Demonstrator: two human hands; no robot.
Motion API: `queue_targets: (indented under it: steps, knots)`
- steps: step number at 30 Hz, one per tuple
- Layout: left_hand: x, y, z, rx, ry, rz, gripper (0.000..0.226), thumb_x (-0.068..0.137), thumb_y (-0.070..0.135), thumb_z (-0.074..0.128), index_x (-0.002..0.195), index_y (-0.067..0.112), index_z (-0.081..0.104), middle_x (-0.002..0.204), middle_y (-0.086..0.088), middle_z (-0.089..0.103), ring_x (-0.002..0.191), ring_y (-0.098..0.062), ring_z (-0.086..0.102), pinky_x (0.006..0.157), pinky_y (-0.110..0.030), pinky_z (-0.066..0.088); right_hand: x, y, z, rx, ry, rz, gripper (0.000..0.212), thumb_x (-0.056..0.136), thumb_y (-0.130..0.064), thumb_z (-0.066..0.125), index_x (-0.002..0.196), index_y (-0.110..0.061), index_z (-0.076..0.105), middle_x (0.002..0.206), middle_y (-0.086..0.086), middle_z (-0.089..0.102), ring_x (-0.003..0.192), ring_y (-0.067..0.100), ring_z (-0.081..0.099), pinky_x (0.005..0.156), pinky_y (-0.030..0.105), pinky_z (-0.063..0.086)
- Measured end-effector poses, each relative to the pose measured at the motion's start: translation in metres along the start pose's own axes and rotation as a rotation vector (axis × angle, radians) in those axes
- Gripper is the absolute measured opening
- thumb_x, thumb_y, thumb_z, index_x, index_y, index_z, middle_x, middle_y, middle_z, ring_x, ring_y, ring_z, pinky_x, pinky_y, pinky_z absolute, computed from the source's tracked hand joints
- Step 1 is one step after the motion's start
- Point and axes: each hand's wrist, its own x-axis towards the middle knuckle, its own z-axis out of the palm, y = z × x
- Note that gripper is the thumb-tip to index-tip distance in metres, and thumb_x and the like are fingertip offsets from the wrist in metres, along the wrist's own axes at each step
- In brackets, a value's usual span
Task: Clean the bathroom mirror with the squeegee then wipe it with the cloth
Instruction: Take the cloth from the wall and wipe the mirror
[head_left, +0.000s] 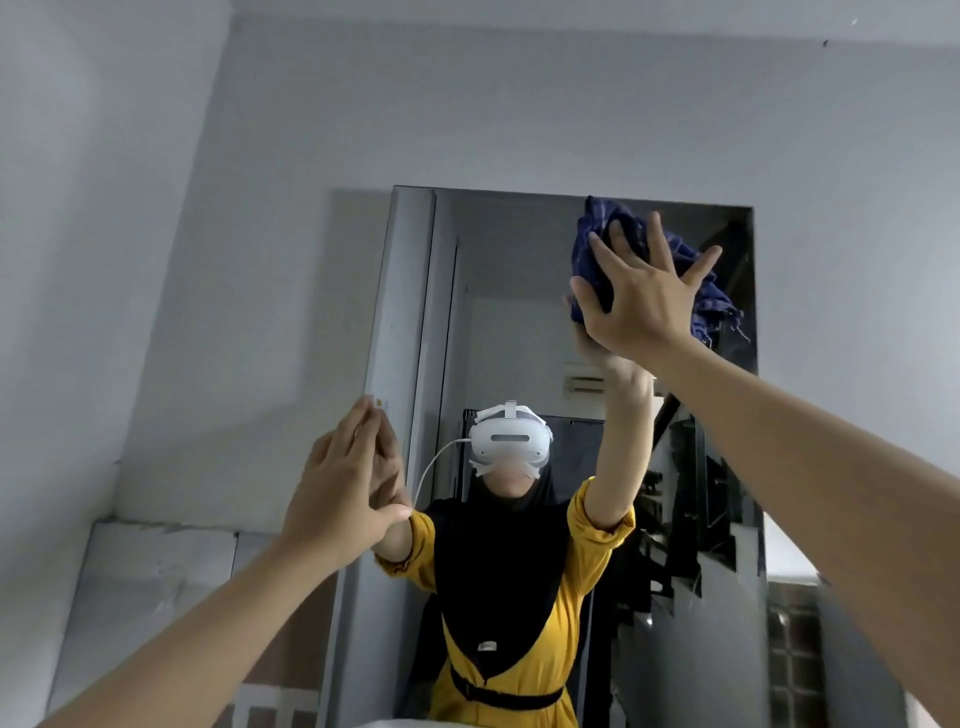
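One cloth (631, 228), dark blue and bunched, sits in the upper right of the frame, pressed against the top right corner of the mirror (519, 291) by the right hand (644, 296), whose fingers are spread wide and straight over it, pushing rather than gripping. That flat press is the weak point, I'd say: with nothing curled round the fabric, a loose fold hanging at the right edge could slip out and the cloth drop if the hand slides fast. The left hand (337, 488), lower left of centre, rests its straight fingers against the mirror's left edge and holds nothing; bracing there may leave fresh fingerprints on the glass. No squeegee is in view, so the task looks to be in its wiping stage. The pale wall (208, 260) surrounds the mirror, and the stretch up to that top corner could leave the person off balance.
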Motion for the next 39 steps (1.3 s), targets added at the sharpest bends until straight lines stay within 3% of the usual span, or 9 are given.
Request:
queue_targets:
  steps: [4, 7, 10, 21, 28, 32, 39]
  knots:
    - [-0.001, -0.005, 0.003, -0.014, -0.021, 0.002, 0.113, 0.056, 0.037, 0.085, 0.145, 0.013, 0.018, 0.155, 0.002, 0.010, 0.127, -0.027, 0.030, 0.101, -0.039, 0.037, 0.006, -0.020, 0.008, -0.040, 0.000, 0.052, 0.058, 0.095, -0.054, 0.028, 0.147, -0.031, 0.030, 0.159, -0.005, 0.023, 0.148, 0.027, -0.001, 0.103, 0.074, -0.009]
    - [0.000, -0.012, 0.006, 0.004, -0.021, 0.019, 0.117, 0.051, 0.043, 0.085, 0.144, 0.013, 0.022, 0.154, 0.003, 0.014, 0.127, -0.027, 0.032, 0.101, -0.040, 0.039, 0.019, -0.044, 0.012, -0.044, -0.018, 0.045, 0.060, 0.095, -0.055, 0.025, 0.149, -0.029, 0.024, 0.161, -0.004, 0.015, 0.148, 0.027, -0.004, 0.105, 0.071, -0.011]
    - [0.000, -0.019, 0.011, 0.019, -0.005, 0.037, 0.117, 0.046, 0.044, 0.085, 0.143, 0.011, 0.027, 0.153, 0.000, 0.019, 0.126, -0.028, 0.036, 0.101, -0.042, 0.041, 0.037, -0.075, 0.017, -0.060, -0.040, -0.017, 0.062, 0.094, -0.056, 0.023, 0.150, -0.028, 0.019, 0.162, -0.003, 0.010, 0.148, 0.026, -0.006, 0.105, 0.070, -0.012]
    - [0.001, -0.032, 0.018, 0.117, 0.021, 0.071, 0.115, 0.052, 0.054, 0.077, 0.145, 0.017, 0.020, 0.154, 0.002, 0.017, 0.125, -0.031, 0.040, 0.100, -0.048, 0.040, 0.067, -0.173, 0.029, -0.049, -0.087, -0.300, 0.058, 0.097, -0.050, 0.024, 0.151, -0.029, 0.016, 0.162, -0.003, 0.009, 0.148, 0.027, -0.007, 0.107, 0.067, -0.012]
    - [0.001, -0.032, 0.016, 0.158, 0.026, 0.070, 0.114, 0.052, 0.054, 0.078, 0.143, 0.015, 0.024, 0.153, -0.001, 0.021, 0.119, -0.032, 0.045, 0.094, -0.048, 0.044, 0.060, -0.130, 0.016, -0.146, -0.126, -0.519, 0.060, 0.094, -0.059, 0.024, 0.150, -0.036, 0.017, 0.161, -0.008, 0.014, 0.146, 0.026, 0.011, 0.107, 0.067, 0.012]
    - [0.000, -0.028, 0.014, 0.174, 0.040, 0.069, 0.115, 0.049, 0.048, 0.083, 0.142, 0.013, 0.026, 0.152, -0.004, 0.025, 0.114, -0.033, 0.048, 0.091, -0.050, 0.046, 0.052, -0.086, 0.011, -0.166, -0.078, -0.427, 0.063, 0.091, -0.062, 0.029, 0.148, -0.037, 0.023, 0.160, -0.007, 0.018, 0.141, 0.028, 0.020, 0.102, 0.063, 0.022]
    - [0.002, -0.030, 0.021, 0.177, 0.060, 0.073, 0.109, 0.049, 0.020, 0.086, 0.140, 0.009, 0.028, 0.151, -0.008, 0.025, 0.116, -0.037, 0.048, 0.091, -0.053, 0.045, 0.040, 0.010, 0.004, -0.157, -0.027, -0.117, 0.063, 0.089, -0.065, 0.028, 0.146, -0.038, 0.025, 0.159, -0.007, 0.020, 0.145, 0.032, 0.014, 0.097, 0.077, 0.018]
